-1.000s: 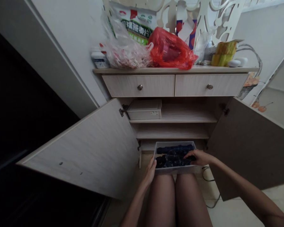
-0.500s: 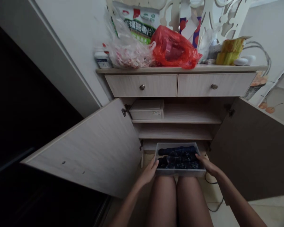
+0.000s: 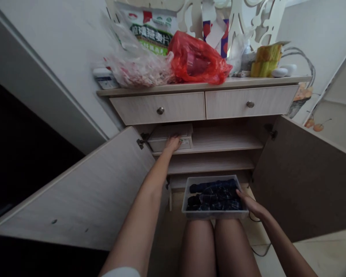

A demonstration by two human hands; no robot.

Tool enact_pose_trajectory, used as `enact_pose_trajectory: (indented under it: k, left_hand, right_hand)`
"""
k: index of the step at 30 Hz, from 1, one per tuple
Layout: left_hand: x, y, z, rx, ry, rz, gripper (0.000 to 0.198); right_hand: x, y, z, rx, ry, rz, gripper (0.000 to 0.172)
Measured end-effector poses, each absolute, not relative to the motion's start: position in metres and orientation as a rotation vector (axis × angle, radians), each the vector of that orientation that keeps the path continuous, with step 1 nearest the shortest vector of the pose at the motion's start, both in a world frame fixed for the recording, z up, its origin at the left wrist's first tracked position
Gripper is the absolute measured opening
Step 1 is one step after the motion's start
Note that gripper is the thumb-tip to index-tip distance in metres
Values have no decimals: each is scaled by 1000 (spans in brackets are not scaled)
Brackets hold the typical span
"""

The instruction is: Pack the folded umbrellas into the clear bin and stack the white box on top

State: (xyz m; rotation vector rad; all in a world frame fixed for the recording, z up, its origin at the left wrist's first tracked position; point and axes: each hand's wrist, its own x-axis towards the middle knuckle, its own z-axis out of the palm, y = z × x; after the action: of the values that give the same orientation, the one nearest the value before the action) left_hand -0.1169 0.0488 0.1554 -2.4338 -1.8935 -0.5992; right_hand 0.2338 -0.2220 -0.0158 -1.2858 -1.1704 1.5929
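Observation:
A clear plastic bin [image 3: 187,211] of dark blue plaid folded cloths [image 3: 213,194] rests on my knees in front of the open cabinet. My right hand [image 3: 249,204] grips the bin's right rim. My left hand [image 3: 172,143] reaches up to the top shelf and lies on the front of a white lidded box [image 3: 161,143]; its fingers curl over the box's edge.
The wooden cabinet has two shut drawers [image 3: 203,105] and both doors swung open, left door [image 3: 75,196] and right door [image 3: 308,169]. On its top lie a red bag [image 3: 196,59], a clear bag [image 3: 135,69] and packets. A black cable [image 3: 258,252] runs on the floor.
My left hand let go of the bin's left rim and rose to the white box on the top shelf. My right hand stayed on the bin's right side.

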Motion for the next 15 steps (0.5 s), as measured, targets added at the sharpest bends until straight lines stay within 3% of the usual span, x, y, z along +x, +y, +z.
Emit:
enact_pose_trajectory:
  k: [9, 15]
  left_hand:
    - [-69, 15, 142, -2555, -1744, -676, 45]
    - [-122, 21, 160, -1706, -2684, -1653, 78]
  right_hand:
    - [236, -216, -18, -1264, -1199, 1627, 93]
    - [237, -222, -17, -1268, -1164, 1562, 89]
